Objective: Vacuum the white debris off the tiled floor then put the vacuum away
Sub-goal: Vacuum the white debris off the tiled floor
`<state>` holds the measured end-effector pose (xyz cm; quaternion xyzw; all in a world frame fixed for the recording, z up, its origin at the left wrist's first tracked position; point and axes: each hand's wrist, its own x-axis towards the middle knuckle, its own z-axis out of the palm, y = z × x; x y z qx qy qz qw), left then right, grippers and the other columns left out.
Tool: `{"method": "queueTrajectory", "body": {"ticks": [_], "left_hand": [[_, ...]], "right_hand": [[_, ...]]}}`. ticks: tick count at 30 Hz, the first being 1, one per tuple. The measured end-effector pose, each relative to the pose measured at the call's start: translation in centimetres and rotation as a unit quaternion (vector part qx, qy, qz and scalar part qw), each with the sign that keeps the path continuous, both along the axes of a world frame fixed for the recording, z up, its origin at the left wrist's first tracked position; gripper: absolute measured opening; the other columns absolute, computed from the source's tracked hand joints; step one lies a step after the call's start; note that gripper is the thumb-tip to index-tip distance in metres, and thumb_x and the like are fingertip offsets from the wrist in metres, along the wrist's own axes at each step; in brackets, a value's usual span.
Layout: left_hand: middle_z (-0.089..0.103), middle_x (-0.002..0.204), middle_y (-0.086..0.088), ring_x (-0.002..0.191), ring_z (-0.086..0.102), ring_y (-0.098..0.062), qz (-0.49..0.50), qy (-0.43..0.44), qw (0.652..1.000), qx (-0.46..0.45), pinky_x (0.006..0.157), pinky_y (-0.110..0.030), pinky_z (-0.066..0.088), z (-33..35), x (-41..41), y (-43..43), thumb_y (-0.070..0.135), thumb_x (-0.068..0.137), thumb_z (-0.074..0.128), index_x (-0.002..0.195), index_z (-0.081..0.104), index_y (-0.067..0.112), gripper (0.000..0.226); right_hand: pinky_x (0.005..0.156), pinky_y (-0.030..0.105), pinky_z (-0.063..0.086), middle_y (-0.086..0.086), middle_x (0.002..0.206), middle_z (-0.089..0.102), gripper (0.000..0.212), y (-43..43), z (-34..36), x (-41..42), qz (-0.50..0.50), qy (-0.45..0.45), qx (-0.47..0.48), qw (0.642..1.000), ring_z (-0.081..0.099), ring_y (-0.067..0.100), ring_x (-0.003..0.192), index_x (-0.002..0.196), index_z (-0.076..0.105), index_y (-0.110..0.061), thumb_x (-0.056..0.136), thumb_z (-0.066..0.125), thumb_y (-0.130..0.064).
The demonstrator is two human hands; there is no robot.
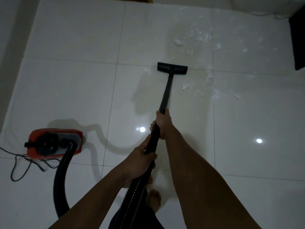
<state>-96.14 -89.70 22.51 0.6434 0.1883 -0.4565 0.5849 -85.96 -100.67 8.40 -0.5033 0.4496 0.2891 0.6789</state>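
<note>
Both arms stretched forward. Right hand (162,124) wraps the black wand (166,91) farther out. Left hand (141,161) grips it nearer the body, where the ribbed hose (59,179) joins.

Floor head (172,70) sits flat on the glossy white tiled floor (74,80); room dim.

White debris (198,35) scattered beyond and right of the floor head, too many bits to count. One red canister (54,142) well back and left of the floor head, one cord (21,164) trailing from it. Two light glints (142,129) on the tiles.

home interior, glossy white tiled floor (74,80), canister vacuum (54,142), bare foot (155,200)
</note>
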Motion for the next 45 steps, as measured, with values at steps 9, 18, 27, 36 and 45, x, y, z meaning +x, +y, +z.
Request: {"method": "queueTrajectory", "body": {"ticks": [9, 18, 27, 36, 45], "left_hand": [[0.060, 0.078, -0.014, 0.052, 0.057, -0.018, 0.029, 0.019, 0.999, -0.017, 0.048, -0.031, 0.053, -1.2, 8.4, -0.7, 0.008, 0.100, 0.048, 0.146, 0.021, 0.053, 0.070], [0.062, 0.087, -0.016, 0.058, 0.059, -0.019, 0.035, 0.021, 0.999, -0.004, 0.049, -0.025, 0.051, -1.7, 18.7, 0.2, 0.011, 0.099, 0.052, 0.142, 0.026, 0.055, 0.067], [0.055, 0.080, -0.016, 0.048, 0.055, -0.020, 0.045, 0.030, 0.998, -0.036, 0.043, -0.030, 0.049, -0.7, 26.9, -0.8, 0.010, 0.101, 0.047, 0.146, 0.026, 0.051, 0.064], [0.059, 0.083, -0.015, 0.050, 0.057, -0.021, 0.018, -0.019, 1.000, -0.009, 0.044, -0.029, 0.049, -2.8, 38.9, -3.7, 0.009, 0.101, 0.047, 0.147, 0.019, 0.051, 0.068], [0.061, 0.078, -0.007, 0.049, 0.054, -0.022, 0.026, -0.013, 1.000, 0.004, 0.044, -0.031, 0.049, -4.4, 49.4, -8.1, 0.010, 0.100, 0.049, 0.139, 0.015, 0.065, 0.075]], "right_hand": [[0.046, 0.027, 0.048, 0.006, 0.064, 0.043, 0.057, -1.0, -0.2, 9.0, 0.026, -0.014, -0.012, 0.999, 0.047, 0.015, 0.045, 0.154, 0.023, -0.043, 0.106, 0.045, -0.024], [0.045, 0.026, 0.048, 0.008, 0.071, 0.045, 0.060, -0.1, 0.5, 19.1, 0.028, -0.020, -0.035, 0.999, 0.048, 0.016, 0.049, 0.157, 0.019, -0.041, 0.105, 0.045, -0.022], [0.046, 0.028, 0.050, 0.009, 0.079, 0.049, 0.059, -1.1, 1.0, 27.8, 0.058, -0.013, -0.045, 0.997, 0.052, 0.017, 0.050, 0.156, 0.021, -0.039, 0.105, 0.046, -0.022], [0.045, 0.027, 0.048, 0.007, 0.067, 0.043, 0.049, -3.6, -1.4, 40.2, 0.052, -0.030, -0.020, 0.998, 0.048, 0.016, 0.043, 0.148, 0.032, -0.040, 0.104, 0.046, -0.022], [0.046, 0.026, 0.045, 0.005, 0.064, 0.039, 0.037, -7.5, -3.1, 50.9, 0.041, -0.025, 0.000, 0.999, 0.043, 0.014, 0.039, 0.138, 0.037, -0.040, 0.105, 0.043, -0.024]]}}
